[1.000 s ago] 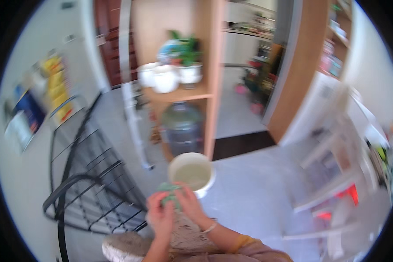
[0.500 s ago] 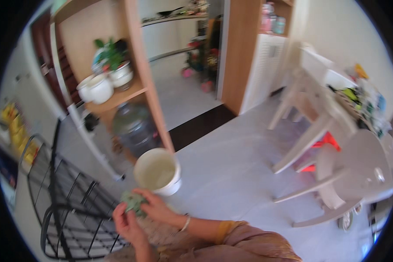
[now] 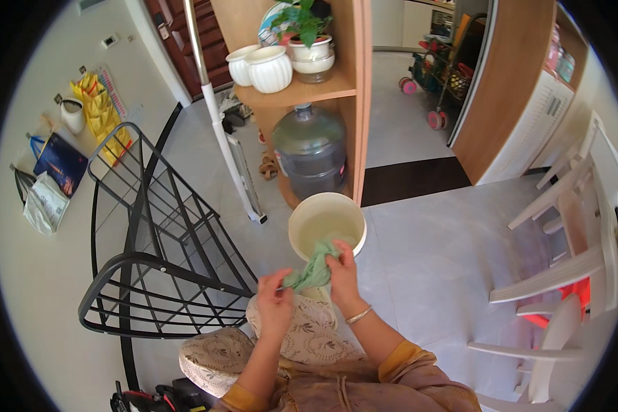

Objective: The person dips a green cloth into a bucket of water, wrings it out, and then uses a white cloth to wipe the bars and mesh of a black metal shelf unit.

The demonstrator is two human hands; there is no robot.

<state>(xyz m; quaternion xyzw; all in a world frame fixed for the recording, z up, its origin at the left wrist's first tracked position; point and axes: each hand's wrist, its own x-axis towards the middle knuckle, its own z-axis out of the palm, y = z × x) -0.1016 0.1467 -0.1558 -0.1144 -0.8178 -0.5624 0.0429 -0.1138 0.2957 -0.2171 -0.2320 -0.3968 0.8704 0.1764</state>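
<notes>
A crumpled light green cloth [image 3: 314, 270] stretches between my two hands, above my lap and close to the bucket's near rim. My left hand [image 3: 276, 302] pinches its lower left end. My right hand [image 3: 345, 275] grips the other end, with the fingers wrapped round it; a thin bangle sits on that wrist. Just beyond the cloth stands a white bucket [image 3: 362, 242] with cloudy water [image 3: 329, 226] in it. The cloth overlaps the bucket's near rim in the view, and whether they touch I cannot tell.
A black wire rack [image 3: 134, 264] stands at my left. Behind the bucket, a wooden shelf [image 3: 323, 96] holds white pots [image 3: 270, 71] and a potted plant [image 3: 309, 34], with a large water bottle [image 3: 312, 151] below. White chairs [image 3: 563, 275] stand at the right. Bags [image 3: 62, 161] hang at the left wall.
The view has swung to the left, so the rack and hanging bags show more fully. My hands have moved farther apart, and the green cloth is now drawn out longer between them.
</notes>
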